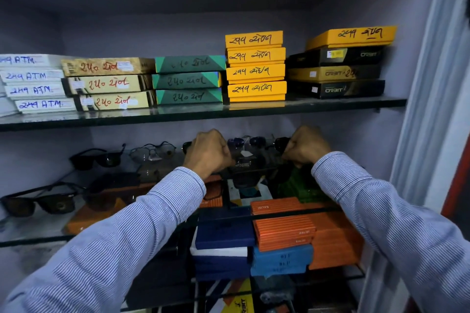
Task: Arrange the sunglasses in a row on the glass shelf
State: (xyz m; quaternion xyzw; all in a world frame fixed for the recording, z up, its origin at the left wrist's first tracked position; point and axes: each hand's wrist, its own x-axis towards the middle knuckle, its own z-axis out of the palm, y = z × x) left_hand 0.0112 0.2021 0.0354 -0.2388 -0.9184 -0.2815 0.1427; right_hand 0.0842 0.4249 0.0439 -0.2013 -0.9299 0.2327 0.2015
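My left hand and my right hand are both closed as fists over the middle glass shelf. Each grips one end of a dark pair of sunglasses with white lettering on its lens, held just above the shelf. Behind it stands a blue-lens pair with a small white tag. Further left along the back are a thin metal-framed pair and a black pair. A large dark pair lies at the front left. Another dark lens peeks out beside my right hand.
The upper glass shelf carries stacks of white, tan, green, yellow and black boxes. Orange boxes and blue boxes show through the glass on the shelf below. The cabinet's side wall closes in at the right.
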